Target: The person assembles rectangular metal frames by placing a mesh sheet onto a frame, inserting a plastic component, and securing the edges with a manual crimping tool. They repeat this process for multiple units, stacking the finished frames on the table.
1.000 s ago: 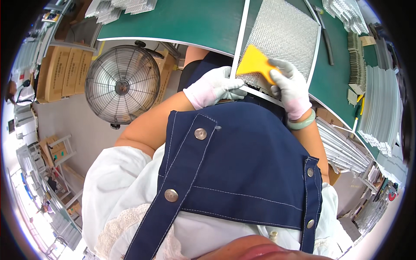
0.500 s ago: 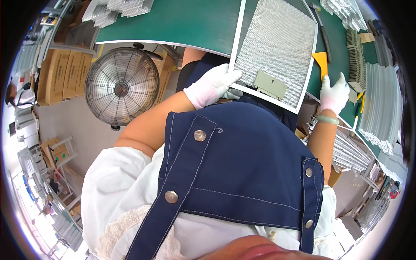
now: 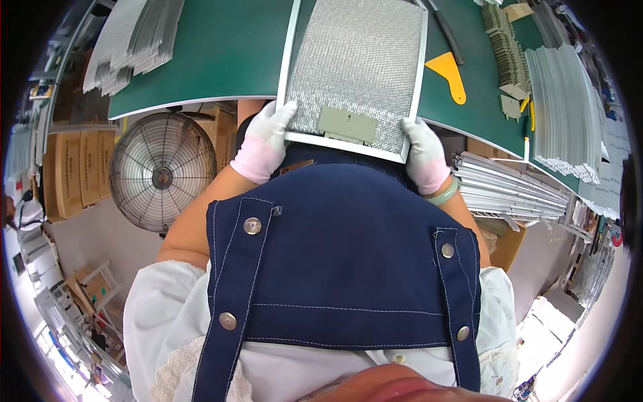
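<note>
A framed metal mesh filter panel (image 3: 365, 57) lies partly on the green table, its near end sticking out over the edge toward my apron. My left hand (image 3: 262, 142), in a white glove, grips the frame near its lower left corner, thumb on top. At the lower right corner my right hand (image 3: 426, 154), also gloved, holds the frame with its fingers hidden beneath. A grey-green plastic latch plate (image 3: 347, 124) sits on the mesh beside the near frame edge. The yellow scraper (image 3: 449, 77) lies on the table, right of the panel.
Metal strips (image 3: 137, 40) are piled at the far left of the green table (image 3: 221, 53). On the right stand a row of grey-green plastic plates (image 3: 506, 50) and a stack of pale strips (image 3: 559, 107). A black-handled bar (image 3: 447, 30) lies there too. A floor fan (image 3: 163, 175) stands at left.
My right hand has moved left from beside the yellow scraper to the panel's lower right corner. My left hand stays at the panel's lower left. The whole view has shifted.
</note>
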Tool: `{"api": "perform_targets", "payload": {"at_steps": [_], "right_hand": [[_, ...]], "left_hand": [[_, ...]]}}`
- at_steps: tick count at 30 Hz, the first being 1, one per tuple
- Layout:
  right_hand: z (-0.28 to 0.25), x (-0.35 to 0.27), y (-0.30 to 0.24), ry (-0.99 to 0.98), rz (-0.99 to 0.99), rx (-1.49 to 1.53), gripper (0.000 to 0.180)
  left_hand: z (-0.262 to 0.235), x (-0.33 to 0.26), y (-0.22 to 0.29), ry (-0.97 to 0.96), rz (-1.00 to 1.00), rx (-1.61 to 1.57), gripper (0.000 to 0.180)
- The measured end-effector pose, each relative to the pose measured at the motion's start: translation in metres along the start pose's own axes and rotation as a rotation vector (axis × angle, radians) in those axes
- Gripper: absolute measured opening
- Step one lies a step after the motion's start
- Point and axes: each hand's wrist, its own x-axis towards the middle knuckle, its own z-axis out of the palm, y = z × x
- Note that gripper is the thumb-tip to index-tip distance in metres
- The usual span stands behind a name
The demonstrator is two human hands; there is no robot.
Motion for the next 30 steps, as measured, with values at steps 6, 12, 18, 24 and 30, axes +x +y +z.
{"api": "perform_targets", "payload": {"at_steps": [6, 12, 18, 24, 30], "right_hand": [[0.007, 0.000, 0.007, 0.034, -0.081, -0.170, 0.045], [0.010, -0.006, -0.012, -0.150, 0.055, 0.060, 0.039], [0.002, 0.000, 0.003, -0.171, 0.081, 0.000, 0.038], [0.029, -0.007, -0.014, -0.038, 0.080, 0.225, 0.034], [0.028, -0.001, -0.012, 0.066, 0.026, 0.241, 0.034]], "left_hand": [[-0.013, -0.004, 0.010, -0.182, -0.121, -0.210, 0.034], [-0.014, -0.012, 0.022, -0.259, -0.117, -0.236, 0.040], [-0.016, -0.007, 0.033, -0.201, 0.065, 0.182, 0.036], [-0.007, 0.003, 0.024, -0.140, -0.099, -0.211, 0.036], [0.006, -0.008, 0.029, 0.032, -0.157, -0.100, 0.039]]}}
